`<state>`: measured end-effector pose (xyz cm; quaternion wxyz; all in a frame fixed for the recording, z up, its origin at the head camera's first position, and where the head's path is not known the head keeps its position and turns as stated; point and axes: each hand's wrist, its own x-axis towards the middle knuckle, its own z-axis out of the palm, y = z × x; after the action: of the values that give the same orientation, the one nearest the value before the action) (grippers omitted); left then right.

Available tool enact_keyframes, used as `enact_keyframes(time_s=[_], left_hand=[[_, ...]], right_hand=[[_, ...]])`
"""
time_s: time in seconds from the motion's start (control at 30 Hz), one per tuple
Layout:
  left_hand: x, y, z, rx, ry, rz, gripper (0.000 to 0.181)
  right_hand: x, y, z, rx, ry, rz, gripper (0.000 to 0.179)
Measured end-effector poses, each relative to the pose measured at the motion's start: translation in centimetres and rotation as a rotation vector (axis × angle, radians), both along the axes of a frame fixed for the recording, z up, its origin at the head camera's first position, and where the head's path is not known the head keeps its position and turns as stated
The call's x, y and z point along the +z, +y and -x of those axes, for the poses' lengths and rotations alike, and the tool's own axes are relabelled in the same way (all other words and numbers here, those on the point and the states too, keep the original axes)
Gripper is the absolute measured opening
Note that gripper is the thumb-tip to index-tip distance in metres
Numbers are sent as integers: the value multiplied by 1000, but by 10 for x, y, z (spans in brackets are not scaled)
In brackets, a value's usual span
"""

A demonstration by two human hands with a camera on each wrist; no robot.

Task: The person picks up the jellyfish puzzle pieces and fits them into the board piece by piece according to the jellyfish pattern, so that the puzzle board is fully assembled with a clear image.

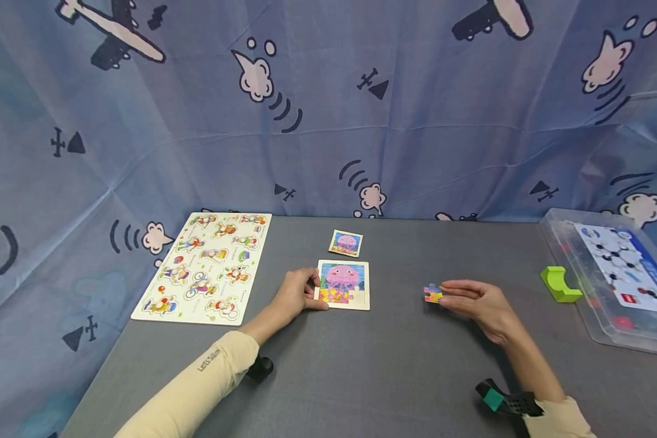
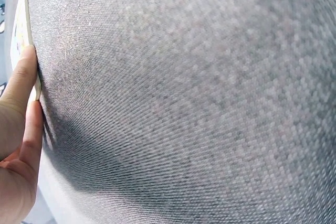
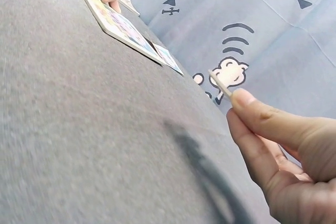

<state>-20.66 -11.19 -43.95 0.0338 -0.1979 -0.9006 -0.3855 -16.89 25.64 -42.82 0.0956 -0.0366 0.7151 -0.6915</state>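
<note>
A small square jigsaw puzzle (image 1: 344, 277) with a pink jellyfish picture lies on the grey table. Bare pale board shows at its lower right corner. My left hand (image 1: 295, 295) holds the puzzle frame by its left side, thumb near the lower left corner; the frame's edge (image 2: 27, 22) also appears in the left wrist view. Off to the right, above the table, my right hand (image 1: 482, 305) pinches a jigsaw piece (image 1: 432, 294) coloured yellow, pink and blue. The right wrist view shows the piece (image 3: 220, 83) edge-on between thumb and fingers. Just behind the puzzle lies a small jellyfish picture card (image 1: 346, 243).
At the left lies a large cream board (image 1: 205, 267) with printed animal figures. A green arch-shaped block (image 1: 560, 285) sits on the right, beside a clear plastic box (image 1: 597, 319) with a printed sheet. A blue patterned curtain (image 1: 317, 121) hangs behind the table.
</note>
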Motion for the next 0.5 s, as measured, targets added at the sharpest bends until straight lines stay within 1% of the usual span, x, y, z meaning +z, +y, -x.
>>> enact_keyframes(time_s=[0.07,0.3,0.43,0.5], left_hand=[[0,0,0,-3,1,0,47],[-1,0,1,-9,-1,-8,48],[-1,0,1,-4,-6,-8,48],[-2,0,0,-9,6,-12,48]], right_hand=[[-1,-4,0,10,10,8,30],[-3,-20,3,56,35,61,35],[-4,-31,6,75,39,70,38],[-4,-36,7,74,40,60,41]])
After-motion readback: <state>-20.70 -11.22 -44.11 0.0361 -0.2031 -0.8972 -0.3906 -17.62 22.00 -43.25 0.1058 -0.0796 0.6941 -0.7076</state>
